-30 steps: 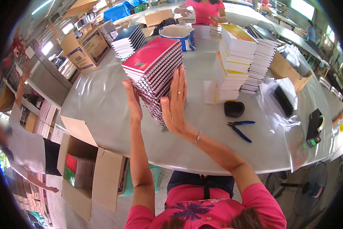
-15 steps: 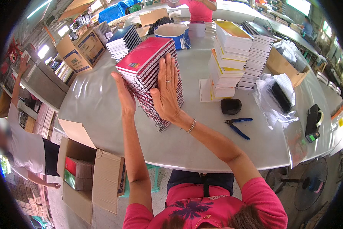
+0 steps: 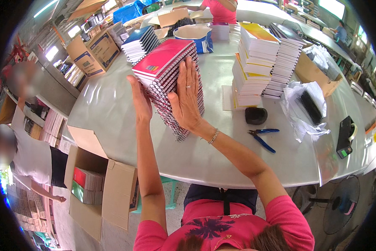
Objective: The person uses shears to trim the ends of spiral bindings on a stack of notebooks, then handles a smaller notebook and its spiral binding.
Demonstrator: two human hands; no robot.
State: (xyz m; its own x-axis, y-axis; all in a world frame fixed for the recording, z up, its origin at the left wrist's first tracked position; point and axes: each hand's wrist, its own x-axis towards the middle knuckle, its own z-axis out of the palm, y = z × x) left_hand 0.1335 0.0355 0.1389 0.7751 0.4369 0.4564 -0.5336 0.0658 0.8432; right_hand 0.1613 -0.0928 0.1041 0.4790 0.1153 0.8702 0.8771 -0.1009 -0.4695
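A tall stack of red-covered, wire-bound notebooks [image 3: 165,58] stands on the grey table [image 3: 221,159] in front of me, its spiral spines facing me. My left hand [image 3: 141,100] is upright along the stack's left side, fingers straight and partly hidden by the edge. My right hand [image 3: 186,96] lies flat against the spines on the right side, fingers stretched out. Both hands are open, with the stack between them. To the right are blue-handled pliers [image 3: 263,138] and a small black object [image 3: 256,116].
Tall notebook stacks [image 3: 255,62] rise at the right, near crumpled white wrapping [image 3: 294,119] with black binding coils. A blue-and-white container [image 3: 198,35] stands behind. An open carton [image 3: 119,194] sits lower left, a fan [image 3: 341,205] lower right. Other people are at left and far side.
The view has shifted slightly. My hands stay flat against the notebook stack. The far person in pink has moved an arm out toward the left.
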